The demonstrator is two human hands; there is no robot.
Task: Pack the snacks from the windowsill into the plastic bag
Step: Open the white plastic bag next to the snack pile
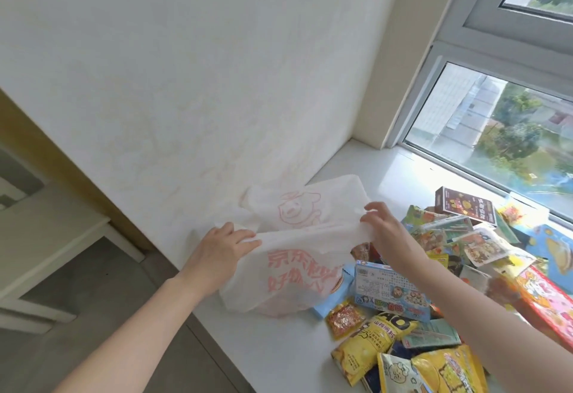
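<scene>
A white plastic bag (297, 271) with a pink pig drawing and pink lettering lies on the white windowsill (279, 352) against the wall. My left hand (220, 250) pinches the bag's rim on its left side. My right hand (387, 231) pinches the same rim on the right, and the film is stretched between the two hands. To the right lies a pile of snacks: a light-blue box (393, 290), a yellow packet (369, 343), a small orange packet (344, 320), a dark brown box (465, 210) and several more colourful packets (465, 244).
A white wall (201, 82) rises directly behind the bag. The window (502, 132) runs along the sill's far right edge. The sill's front edge drops to a grey floor (93, 299) at left, where a white furniture piece (52, 237) stands.
</scene>
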